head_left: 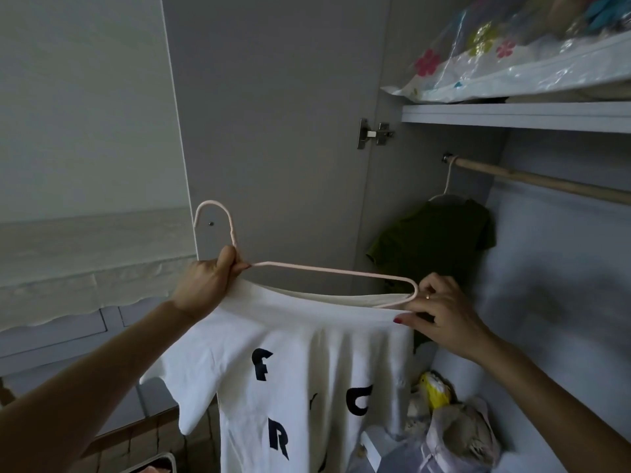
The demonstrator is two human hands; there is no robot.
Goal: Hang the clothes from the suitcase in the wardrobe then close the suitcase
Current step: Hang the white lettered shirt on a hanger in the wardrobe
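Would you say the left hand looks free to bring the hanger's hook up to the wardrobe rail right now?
Probably yes: the left hand grips the hanger below its hook, the door is open, and the rail is bare beside the green shirt.

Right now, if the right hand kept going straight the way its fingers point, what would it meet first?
The right hand points left along the white T-shirt's collar, so likely the pink hanger and then the left hand; depth is unclear.
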